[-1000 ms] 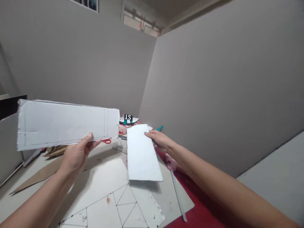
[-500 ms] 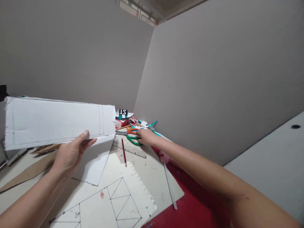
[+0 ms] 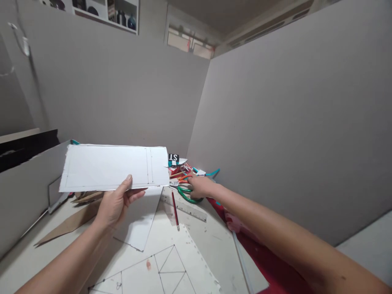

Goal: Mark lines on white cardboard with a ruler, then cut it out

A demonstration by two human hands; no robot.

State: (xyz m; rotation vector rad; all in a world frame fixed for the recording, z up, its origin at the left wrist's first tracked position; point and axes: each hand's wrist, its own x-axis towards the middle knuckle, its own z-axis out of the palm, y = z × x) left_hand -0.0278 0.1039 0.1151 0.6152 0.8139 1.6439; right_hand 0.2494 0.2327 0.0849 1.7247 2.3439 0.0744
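Observation:
My left hand (image 3: 118,202) pinches the lower edge of a white cardboard strip (image 3: 107,167), thumb on its face and fingers behind. Thin pencil lines run along the strip, with a close pair near its right end. At the far side of the table my right hand (image 3: 200,185) has its fingers on the handles of scissors (image 3: 187,199), with orange and green grips showing. The metal part of the scissors points left, partly hidden by the strip's right end. A dark red pencil (image 3: 175,210) and a clear ruler (image 3: 191,211) lie just nearer than the right hand.
Drawn paper (image 3: 137,269) with triangles covers the near table. A white sheet (image 3: 139,220) and brown cardboard scraps (image 3: 72,222) lie below the strip. Sticks and scraps pile up beside the scissors. A grey wall (image 3: 122,94) stands behind; red material (image 3: 269,261) is at right.
The view has tilted up and shifted left, showing shelves above. My left hand still holds the strip, now nearly level. The green scissor grip shows larger beneath my right hand.

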